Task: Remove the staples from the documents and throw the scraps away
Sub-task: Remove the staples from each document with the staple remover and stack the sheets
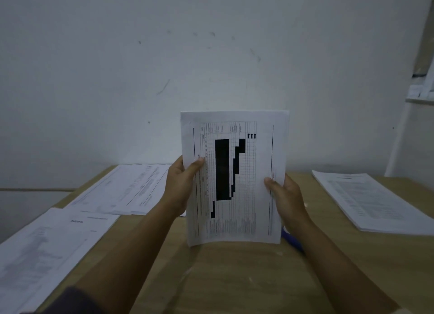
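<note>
Pale wood grain covers the surface (234, 278). Its left edge slants away beyond the left forearm, where a near stack (47, 250) of printed papers lies over that edge. Bare wood shows between the two forearms and below the held sheets. A further strip of it separates the right hand (284, 196) from the thick stack (366, 201) lying flat well off to its right. Just beyond the left hand (180, 184) a far stack (122, 189) sits spread against the wall (211, 55), which is white and scuffed with a few dark marks. A shelf (420, 99) juts in high on the right, well above both hands. A blue object (292, 239) lies on the wood just under the right wrist (too blurred to name).

Between the hands stands the document (234, 172), held upright and facing the person. The left hand grips its left edge with the thumb on the front. The right hand grips the right edge a little lower, thumb also on the front, fingers behind. I cannot tell whether the lower edge touches the wood. The top sheet carries a table turned sideways, with a solid black stepped block down the middle, three small black arrows near the upper right, and a thin ruled line along each long side. The bottom edge bows slightly.
</note>
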